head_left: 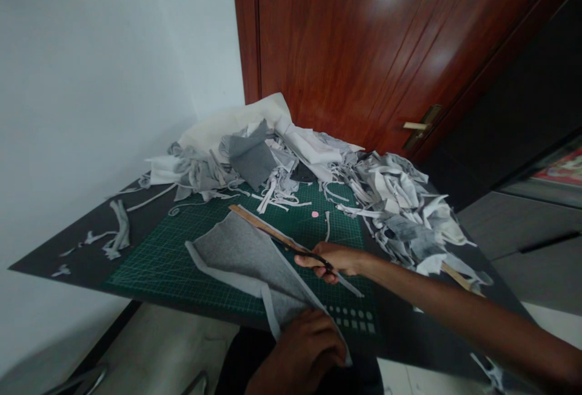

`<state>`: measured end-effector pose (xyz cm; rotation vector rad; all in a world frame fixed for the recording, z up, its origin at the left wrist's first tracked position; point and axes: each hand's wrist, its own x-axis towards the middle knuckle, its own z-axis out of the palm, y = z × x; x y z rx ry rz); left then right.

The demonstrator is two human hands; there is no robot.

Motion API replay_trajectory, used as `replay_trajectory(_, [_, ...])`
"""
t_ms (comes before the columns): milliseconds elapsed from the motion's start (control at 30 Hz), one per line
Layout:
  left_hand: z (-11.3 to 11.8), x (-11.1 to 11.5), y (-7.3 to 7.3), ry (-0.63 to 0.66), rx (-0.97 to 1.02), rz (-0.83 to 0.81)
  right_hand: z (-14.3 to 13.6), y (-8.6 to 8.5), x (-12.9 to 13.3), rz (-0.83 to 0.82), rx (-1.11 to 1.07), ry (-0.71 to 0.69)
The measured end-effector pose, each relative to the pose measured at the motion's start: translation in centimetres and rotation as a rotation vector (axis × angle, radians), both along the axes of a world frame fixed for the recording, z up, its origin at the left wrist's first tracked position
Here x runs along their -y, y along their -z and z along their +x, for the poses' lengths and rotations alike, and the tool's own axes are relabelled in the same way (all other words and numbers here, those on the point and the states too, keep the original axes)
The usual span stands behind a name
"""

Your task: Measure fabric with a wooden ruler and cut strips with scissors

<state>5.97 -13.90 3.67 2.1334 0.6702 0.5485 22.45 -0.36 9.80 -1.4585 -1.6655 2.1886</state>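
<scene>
A piece of grey fabric point(245, 249) with a pale folded edge lies across the green cutting mat point(159, 261) and reaches toward my lap. My left hand point(309, 346) is closed on its near end, fingers curled over the cloth. My right hand point(334, 261) grips black-handled scissors point(324, 259), whose blades point away to the left along the fabric's right edge. A narrow wooden strip point(257, 222), like a ruler, lies along that same edge at the far end. Close to the right hand, a thin cut strip point(350, 286) trails toward the lower right.
Heaps of grey and white fabric scraps point(391, 189) line the back and right of the dark table point(40, 258). A small pink piece point(315, 214) rests on the mat. Behind stand a white wall point(113, 67) and a brown wooden door point(336, 49) with a handle.
</scene>
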Motion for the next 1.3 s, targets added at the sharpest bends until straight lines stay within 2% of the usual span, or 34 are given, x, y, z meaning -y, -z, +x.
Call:
replay_trajectory(300, [0.0, 0.1, 0.3, -0.006, 0.027, 0.005, 0.1, 0.3, 0.2, 0.002, -0.015, 0.0])
replay_trajectory(1067, [0.2, 0.0, -0.3, 0.052, 0.046, -0.017, 0.5, 1.0, -0.1, 0.008, -0.024, -0.011])
replay_trajectory(1200, [0.4, 0.7, -0.8, 0.016, 0.052, -0.024, 0.7, 1.4, -0.3, 0.012, -0.032, -0.022])
replay_trajectory(1267, [0.0, 1.2, -1.4, -0.084, 0.052, -0.025, 0.8, 1.7, -0.4, -0.001, -0.04, -0.025])
replay_trajectory(1300, [-0.4, 1.3, -1.9, -0.174, 0.043, -0.023, 0.9, 1.7, -0.5, -0.005, -0.041, -0.025])
